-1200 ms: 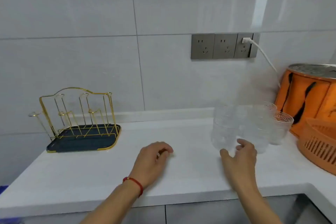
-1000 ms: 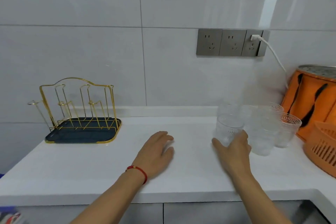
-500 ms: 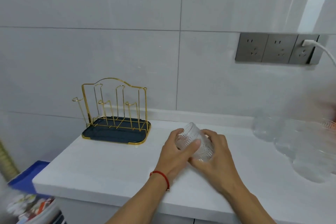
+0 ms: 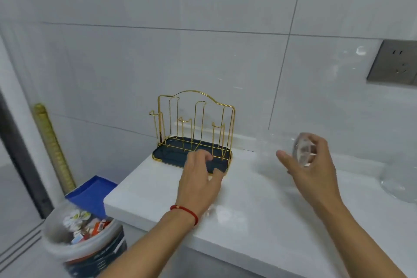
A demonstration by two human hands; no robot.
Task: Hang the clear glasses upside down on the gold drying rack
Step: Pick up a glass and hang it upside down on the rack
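Bin [image 4: 83, 239] sat on the floor far left, off the bench [image 4: 259, 214]. Gold drying rack [image 4: 194, 133] stood at the bench's left rear by the wall, every peg bare, so I'd judge nothing was hung yet and all glasses were left to do. Your left hand [image 4: 199, 178] reached out palm down over the rack's dark tray [image 4: 171, 153], fingers [image 4: 203, 157] loosely curled and a bit spread, gripping nothing; contact with the tray can't be told. Your right hand [image 4: 312, 171] hovered right of the rack, above the bench, fingers wrapped round one clear glass [image 4: 303, 152], which was tipped sideways, not yet over a peg. More glasses [image 4: 399, 183] sat blurred at the far right on the bench; count unclear. Next likely needed: invert and lower onto a peg.
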